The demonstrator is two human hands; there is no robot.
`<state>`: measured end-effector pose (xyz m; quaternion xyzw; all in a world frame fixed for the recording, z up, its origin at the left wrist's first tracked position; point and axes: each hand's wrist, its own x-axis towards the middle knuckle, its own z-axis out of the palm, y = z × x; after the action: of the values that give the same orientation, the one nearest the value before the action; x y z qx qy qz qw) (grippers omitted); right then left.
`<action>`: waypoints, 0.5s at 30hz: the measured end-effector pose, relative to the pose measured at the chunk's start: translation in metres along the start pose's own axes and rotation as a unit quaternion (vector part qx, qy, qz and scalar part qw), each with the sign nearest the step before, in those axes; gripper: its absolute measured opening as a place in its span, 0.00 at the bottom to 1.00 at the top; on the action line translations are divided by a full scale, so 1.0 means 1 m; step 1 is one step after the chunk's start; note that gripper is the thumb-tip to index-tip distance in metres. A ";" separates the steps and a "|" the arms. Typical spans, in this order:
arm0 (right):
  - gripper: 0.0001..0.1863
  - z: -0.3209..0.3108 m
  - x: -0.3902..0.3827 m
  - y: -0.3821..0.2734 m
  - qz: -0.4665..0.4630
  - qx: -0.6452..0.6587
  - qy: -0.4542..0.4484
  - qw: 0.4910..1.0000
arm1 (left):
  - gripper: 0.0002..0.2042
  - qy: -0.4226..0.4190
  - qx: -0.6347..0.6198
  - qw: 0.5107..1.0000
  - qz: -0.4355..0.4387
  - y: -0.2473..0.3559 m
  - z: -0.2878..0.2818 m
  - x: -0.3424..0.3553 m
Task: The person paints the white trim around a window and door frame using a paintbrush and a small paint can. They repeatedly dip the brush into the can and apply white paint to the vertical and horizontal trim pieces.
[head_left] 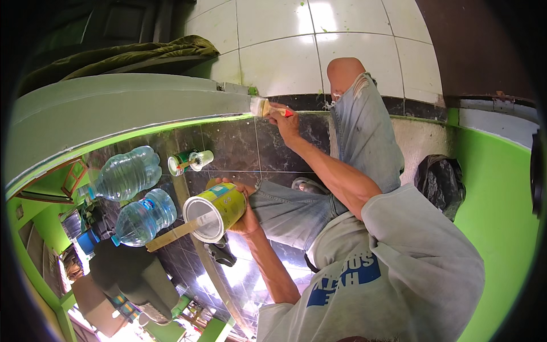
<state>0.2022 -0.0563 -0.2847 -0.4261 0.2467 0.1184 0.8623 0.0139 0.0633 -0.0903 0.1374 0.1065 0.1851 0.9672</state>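
Observation:
My right hand (pixel 286 123) is closed round the handle of a paintbrush (pixel 266 108) with a red tip. The pale bristles touch the end of a long grey-painted panel (pixel 131 102) beside the tiled floor. My left hand (pixel 247 218) grips a yellow-green paint can (pixel 225 200) from the side, its open mouth showing. Inside the can is whitish paint, and a flat wooden stick (pixel 176 235) leans out over the rim. A small green tin (pixel 174 165) and a pale plastic cup (pixel 201 159) stand on the dark tiles ahead of the can.
Two large clear water bottles (pixel 130 172) (pixel 145 218) lie at the left. A dark green cloth (pixel 137 57) is behind the grey panel. White floor tiles (pixel 279 62) spread at the far side. A black plastic bag (pixel 439 183) sits by the bright green wall (pixel 496 188) at the right.

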 end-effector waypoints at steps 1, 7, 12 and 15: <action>0.18 0.002 0.001 -0.005 -0.025 -0.006 0.005 1.000 | 0.46 -0.005 -0.004 1.000 -0.002 -0.002 0.003 0.001; 0.17 0.017 -0.004 -0.017 -0.017 -0.035 -0.004 0.999 | 0.46 -0.010 -0.007 1.000 -0.007 -0.002 -0.001 0.004; 0.18 -0.001 -0.003 -0.014 0.019 -0.021 -0.013 1.000 | 0.47 -0.006 -0.004 1.000 -0.012 0.001 -0.009 0.008; 0.18 0.014 0.002 -0.010 -0.096 -0.058 0.039 0.993 | 0.47 0.000 0.002 1.000 -0.005 -0.003 -0.006 0.010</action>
<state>0.2128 -0.0519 -0.2719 -0.5018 0.2310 0.0325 0.8329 0.0223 0.0656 -0.0985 0.1386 0.1073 0.1804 0.9678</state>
